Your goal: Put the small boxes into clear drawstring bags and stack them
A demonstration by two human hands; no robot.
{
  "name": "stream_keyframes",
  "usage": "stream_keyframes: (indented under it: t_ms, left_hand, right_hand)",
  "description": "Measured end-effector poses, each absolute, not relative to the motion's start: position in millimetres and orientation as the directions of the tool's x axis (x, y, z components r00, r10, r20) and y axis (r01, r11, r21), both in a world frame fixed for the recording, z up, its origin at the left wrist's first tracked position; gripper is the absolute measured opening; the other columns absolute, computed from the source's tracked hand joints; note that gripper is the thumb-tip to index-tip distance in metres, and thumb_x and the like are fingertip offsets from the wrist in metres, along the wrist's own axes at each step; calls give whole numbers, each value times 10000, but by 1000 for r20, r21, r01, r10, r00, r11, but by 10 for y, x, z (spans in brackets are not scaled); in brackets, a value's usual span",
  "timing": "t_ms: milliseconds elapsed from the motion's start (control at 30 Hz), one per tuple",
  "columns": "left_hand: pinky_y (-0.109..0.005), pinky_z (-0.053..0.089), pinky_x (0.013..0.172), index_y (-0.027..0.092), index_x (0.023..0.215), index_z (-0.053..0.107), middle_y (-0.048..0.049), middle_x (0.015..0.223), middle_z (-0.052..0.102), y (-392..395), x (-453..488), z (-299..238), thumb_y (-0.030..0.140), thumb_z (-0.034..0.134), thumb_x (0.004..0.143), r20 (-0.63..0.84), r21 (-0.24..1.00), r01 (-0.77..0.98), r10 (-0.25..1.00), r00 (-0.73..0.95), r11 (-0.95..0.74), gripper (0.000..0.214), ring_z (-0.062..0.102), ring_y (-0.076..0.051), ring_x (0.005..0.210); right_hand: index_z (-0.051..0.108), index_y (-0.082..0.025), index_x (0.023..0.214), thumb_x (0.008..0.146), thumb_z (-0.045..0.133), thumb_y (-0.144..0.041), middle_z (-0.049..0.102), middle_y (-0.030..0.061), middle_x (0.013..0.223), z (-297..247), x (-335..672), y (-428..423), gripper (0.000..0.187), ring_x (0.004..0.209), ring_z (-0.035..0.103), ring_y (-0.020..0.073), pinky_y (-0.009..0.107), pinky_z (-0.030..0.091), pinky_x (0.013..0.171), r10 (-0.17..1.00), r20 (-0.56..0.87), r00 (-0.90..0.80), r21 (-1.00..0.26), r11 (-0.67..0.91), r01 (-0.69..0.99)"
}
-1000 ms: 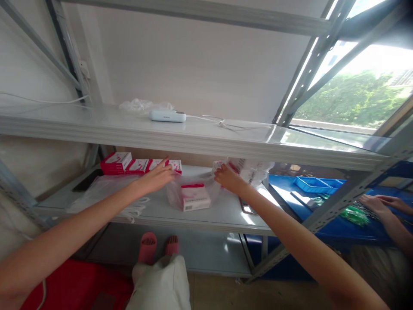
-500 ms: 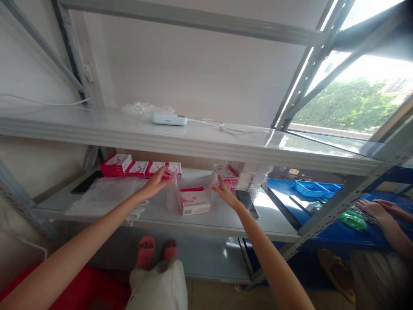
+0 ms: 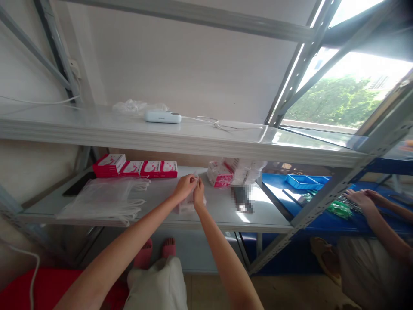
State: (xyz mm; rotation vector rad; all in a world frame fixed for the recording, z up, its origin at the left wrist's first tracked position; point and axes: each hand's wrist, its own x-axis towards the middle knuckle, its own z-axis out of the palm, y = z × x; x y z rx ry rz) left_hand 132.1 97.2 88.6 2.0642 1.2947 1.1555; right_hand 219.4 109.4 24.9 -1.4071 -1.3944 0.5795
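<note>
Above the middle of the lower shelf, my left hand [image 3: 185, 187] and my right hand [image 3: 199, 196] meet, fingers closed on the gathered top of a clear plastic bag [image 3: 204, 202]. Inside the bag a pink-and-white box [image 3: 185, 207] rests on the shelf, mostly hidden by my hands and forearms. To the left lies a flat stack of clear drawstring bags [image 3: 101, 196] with white cords. Behind it stands a row of red-and-white boxes [image 3: 151, 168]. On the right are a bagged pink box [image 3: 222, 177] and more wrapped boxes [image 3: 247, 171].
The upper shelf [image 3: 206, 142] spans above my hands, carrying a white device [image 3: 163, 116] with a cable and crumpled plastic [image 3: 132, 106]. A dark flat object [image 3: 77, 185] lies far left. Beyond the metal post, another person's hands [image 3: 359, 199] work at a blue table with blue trays [image 3: 303, 182].
My hands were apart, holding the bag's opening wide around the box. They have come together, and the bag's top is now gathered between them. The view has shifted slightly.
</note>
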Motion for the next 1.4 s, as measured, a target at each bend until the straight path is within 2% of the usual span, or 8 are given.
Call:
stream_keyframes:
  t_ms: [100, 300, 433, 600, 867, 1067, 1233, 1400]
  left_hand:
    - [-223, 458, 571, 150, 764, 617, -10, 675, 635, 1048, 1459, 846, 154, 564, 770, 379, 798, 452, 915, 136, -398, 54, 590, -125, 576]
    - [-259, 500, 639, 148, 726, 634, -43, 749, 680, 1077, 1434, 846, 115, 603, 695, 376, 866, 337, 926, 47, -369, 55, 646, -161, 669]
    - [-291, 510, 739, 143, 775, 684, -76, 845, 708, 1055, 1388, 866, 138, 601, 712, 377, 868, 251, 897, 230, -429, 104, 661, -186, 791]
    - [-298, 486, 831, 161, 731, 735, -78, 927, 703, 1172, 1263, 969, 208, 688, 649, 291, 758, 380, 797, 530, -530, 106, 637, -214, 905]
    - [-328, 470, 871, 142, 846, 752, -111, 1014, 712, 1310, 1274, 990, 387, 674, 691, 98, 834, 370, 771, 630, -409, 300, 636, -266, 973]
    - [-314, 440, 964, 200, 1290, 532, -92, 1333, 562, 1023, 1284, 544, 402, 650, 746, 264, 909, 178, 851, 455, -377, 593, 559, -223, 1168]
    - [-334, 471, 873, 139, 962, 694, -96, 977, 720, 983, 1259, 274, 244, 610, 733, 282, 811, 434, 913, 296, -392, 266, 652, -238, 917]
    - [-303, 448, 872, 154, 762, 692, -79, 904, 707, 1072, 1081, 287, 265, 548, 746, 292, 866, 296, 889, 354, -403, 183, 623, -217, 906]
  right_hand:
    - [317, -184, 1356, 922, 108, -330, 595, 128, 1135, 179, 2274, 1101, 504, 1095, 542, 233, 396, 451, 909, 952, 283, 118, -903, 223, 368]
    - [474, -171, 1254, 942, 145, -356, 575, 101, 1238, 263, 2539, 947, 489, 1075, 551, 199, 348, 464, 902, 972, 180, -150, -966, 204, 162]
    - [540, -198, 1197, 904, 409, -461, 581, 72, 1237, 270, 2611, 867, 415, 1088, 532, 199, 335, 442, 923, 951, 212, -227, -968, 236, 83]
    - [616, -188, 926, 735, 605, -618, 619, 30, 898, 212, 2585, 871, 470, 825, 540, 168, 285, 454, 743, 931, 249, -267, -968, 248, -40]
    - [592, -201, 760, 667, 693, -567, 546, -19, 719, 259, 2516, 837, 392, 710, 509, 133, 239, 417, 650, 944, 295, -147, -925, 244, -290]
    - [608, -204, 796, 736, 583, -543, 592, 3, 727, 129, 2447, 911, 345, 721, 566, 160, 275, 458, 710, 978, 183, 104, -863, 210, -459]
    - [546, -207, 689, 801, 475, -564, 551, -4, 675, 117, 2465, 917, 381, 670, 532, 149, 274, 449, 706, 967, 238, 95, -901, 256, -349]
    - [507, -200, 616, 917, 364, -484, 507, 8, 739, 215, 2602, 815, 438, 748, 504, 142, 272, 415, 773, 864, 496, -93, -865, 500, 31]
